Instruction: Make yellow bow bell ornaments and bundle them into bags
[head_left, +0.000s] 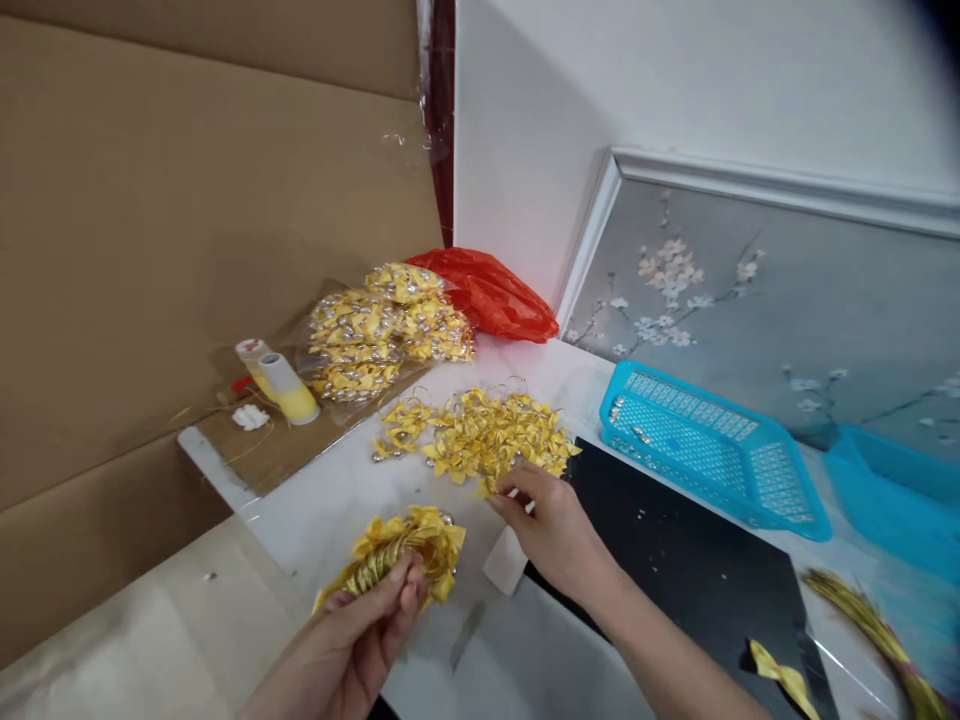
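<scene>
My left hand (360, 630) is closed on a bunch of yellow ribbon bows (405, 550) strung on gold cord, held low over the white table (330, 500). My right hand (551, 525) reaches to the near edge of a loose pile of yellow bows (487, 435), its fingertips pinched on one bow there. Behind the pile lie clear bags packed with more yellow bows (382, 330).
A yellow glue bottle (289, 388) lies at the left by cardboard sheets (187, 220). A red plastic bag (487, 290) sits at the back. A blue mesh tray (712, 450) and a black mat (675, 560) are right, with gold cords (870, 620) and one bow (784, 680).
</scene>
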